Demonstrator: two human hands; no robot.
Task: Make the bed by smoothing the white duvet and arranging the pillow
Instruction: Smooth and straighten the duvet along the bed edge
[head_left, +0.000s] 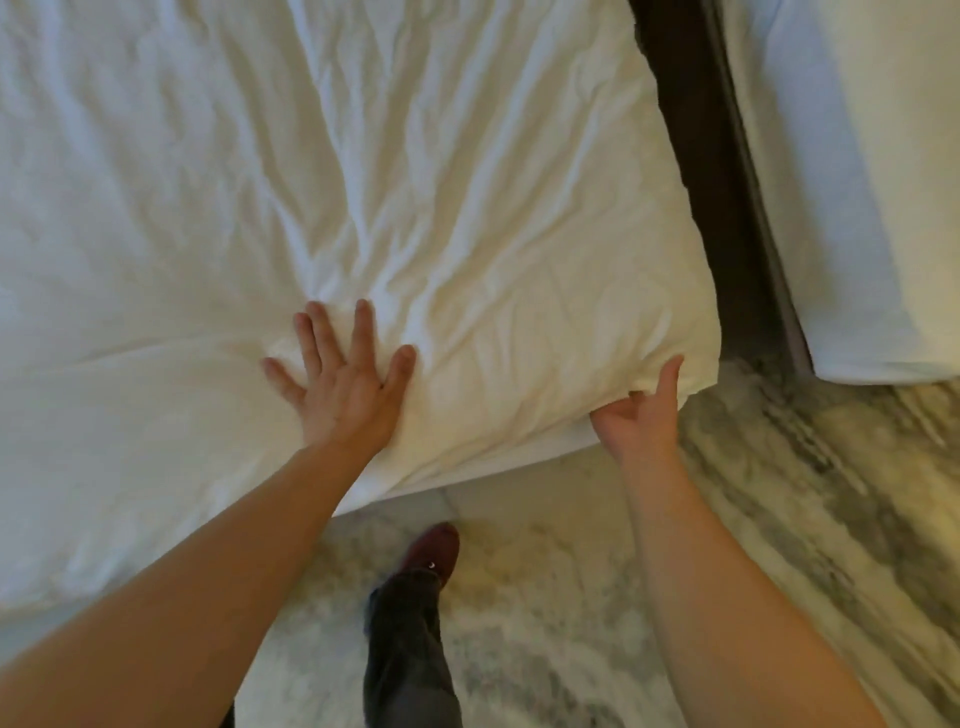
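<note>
The white duvet (467, 182) is being shown spread over a bed that is filling the upper left of the view, its surface creased with folds running toward the near right corner. It is being pressed down by the left hand (345, 379), which is being laid flat on the fabric a little in from the bed's near edge, palm down, with the fingers (363, 327) straight and splayed apart. The fabric around the palm is being dented and bunched slightly.

The near right corner of the duvet is being gripped by the right hand (641, 415): the thumb is being held up against the outer face of the corner, while the other fingers are being curled in under the hanging edge. The two hands are being kept apart, the left on top of the duvet and the right at its corner over the floor. Beneath the lifted corner, a white strip of the bed's side (498, 467) is being exposed.

To the right, a second bed (857, 208) in white covers is being separated from the first by a dark strip (696, 156). Below, a veined marble floor (571, 597) is being stood on, and a maroon shoe (434, 551) and a dark trouser leg (410, 649) are being seen between the forearms.
</note>
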